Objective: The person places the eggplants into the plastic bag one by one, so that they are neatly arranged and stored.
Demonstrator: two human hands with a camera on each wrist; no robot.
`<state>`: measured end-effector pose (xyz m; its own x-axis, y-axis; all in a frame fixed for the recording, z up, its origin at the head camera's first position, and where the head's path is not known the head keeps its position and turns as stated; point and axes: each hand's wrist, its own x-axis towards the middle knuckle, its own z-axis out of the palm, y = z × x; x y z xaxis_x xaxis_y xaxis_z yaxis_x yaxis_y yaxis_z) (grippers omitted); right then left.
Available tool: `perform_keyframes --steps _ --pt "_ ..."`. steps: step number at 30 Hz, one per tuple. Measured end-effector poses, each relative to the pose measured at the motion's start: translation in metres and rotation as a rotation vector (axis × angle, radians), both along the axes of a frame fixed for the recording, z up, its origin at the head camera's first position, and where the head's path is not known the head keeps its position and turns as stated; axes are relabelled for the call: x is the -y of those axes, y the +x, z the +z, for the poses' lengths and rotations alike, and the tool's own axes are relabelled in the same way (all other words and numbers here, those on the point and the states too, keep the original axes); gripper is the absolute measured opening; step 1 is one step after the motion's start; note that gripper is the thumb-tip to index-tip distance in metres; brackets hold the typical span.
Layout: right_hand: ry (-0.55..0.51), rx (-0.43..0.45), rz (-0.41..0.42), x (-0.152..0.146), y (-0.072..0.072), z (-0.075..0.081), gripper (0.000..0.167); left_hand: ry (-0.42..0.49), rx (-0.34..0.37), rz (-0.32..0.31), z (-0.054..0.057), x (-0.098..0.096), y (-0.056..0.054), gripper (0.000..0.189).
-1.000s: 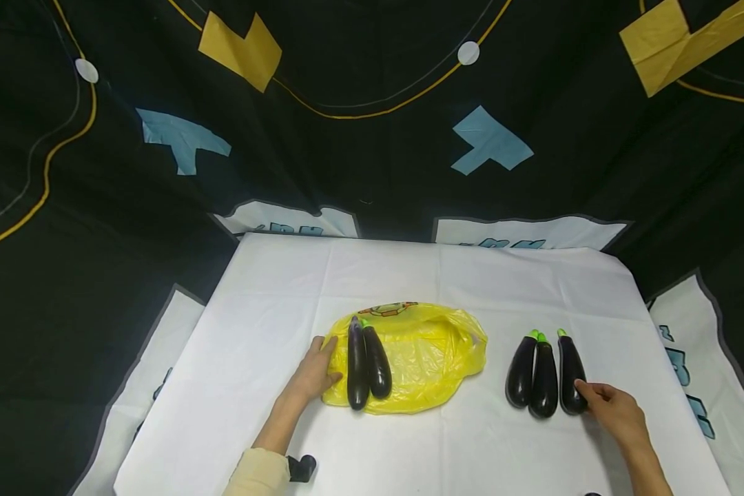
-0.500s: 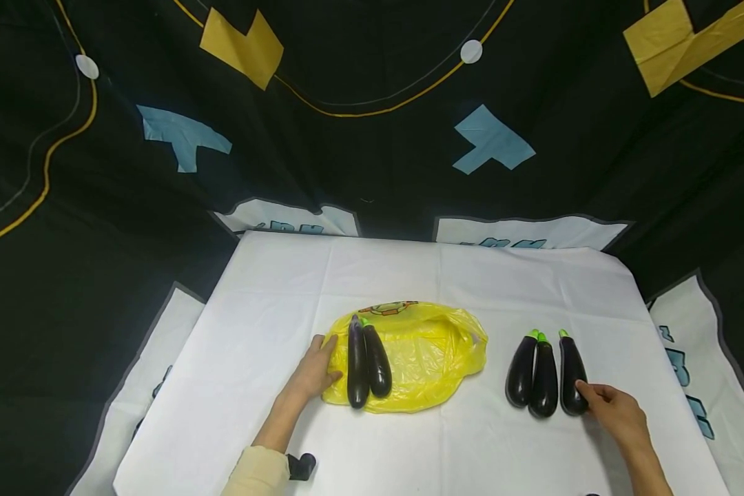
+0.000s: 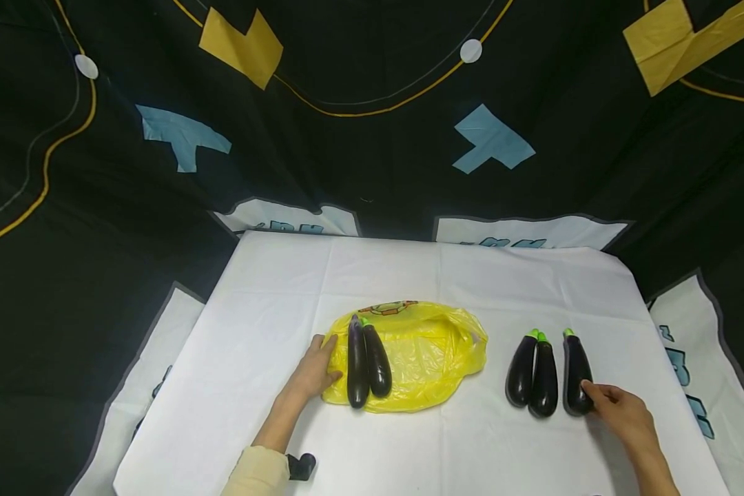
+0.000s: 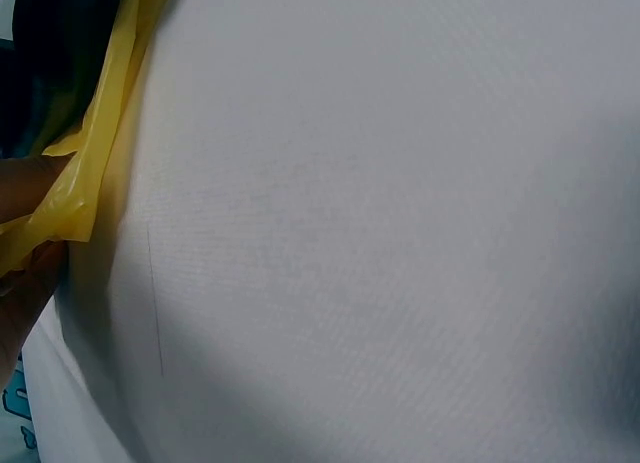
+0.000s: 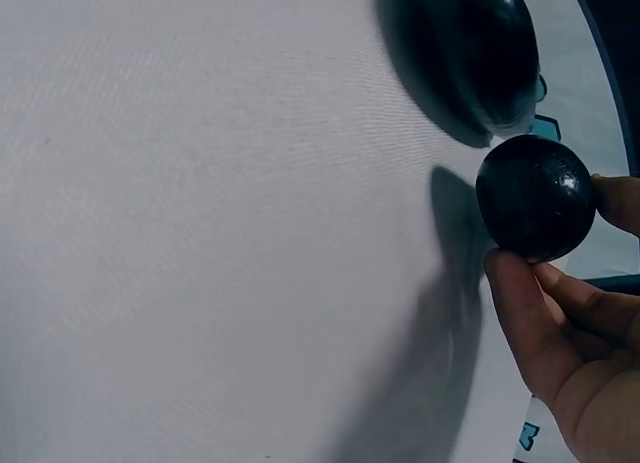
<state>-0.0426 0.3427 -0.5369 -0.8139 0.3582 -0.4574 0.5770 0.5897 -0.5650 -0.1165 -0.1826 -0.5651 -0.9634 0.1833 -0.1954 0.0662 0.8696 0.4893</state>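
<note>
A yellow plastic bag (image 3: 421,365) lies spread on the white table, its mouth toward the right. Two eggplants (image 3: 377,362) rest side by side on its left part. My left hand (image 3: 313,368) grips the bag's left edge; in the left wrist view the yellow plastic (image 4: 85,188) is pinched between thumb and fingers. At the right, my right hand (image 3: 623,417) pinches the lower end of an eggplant (image 3: 574,368). The right wrist view shows that eggplant's round dark end (image 5: 535,198) between thumb and fingers. Two more eggplants (image 3: 543,379) lie just left of it, touching each other.
A white cloth covers the table (image 3: 273,275). A small black object (image 3: 302,467) sits near the front edge beside my left sleeve (image 3: 260,472). A dark patterned curtain (image 3: 372,158) hangs behind the table and around its sides.
The eggplant in my right hand has shifted slightly to the right, widening its gap from the two beside it. My left hand and the bag stay in place.
</note>
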Motion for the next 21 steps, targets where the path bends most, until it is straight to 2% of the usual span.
perform_keyframes --steps 11,21 --pt "-0.043 -0.030 -0.053 0.003 0.001 0.006 0.090 -0.007 0.011 0.010 -0.003 0.000 -0.001 0.076" --pt "-0.063 -0.044 -0.039 0.007 -0.001 0.011 0.093 -0.002 0.010 0.009 -0.002 0.000 0.000 0.076"
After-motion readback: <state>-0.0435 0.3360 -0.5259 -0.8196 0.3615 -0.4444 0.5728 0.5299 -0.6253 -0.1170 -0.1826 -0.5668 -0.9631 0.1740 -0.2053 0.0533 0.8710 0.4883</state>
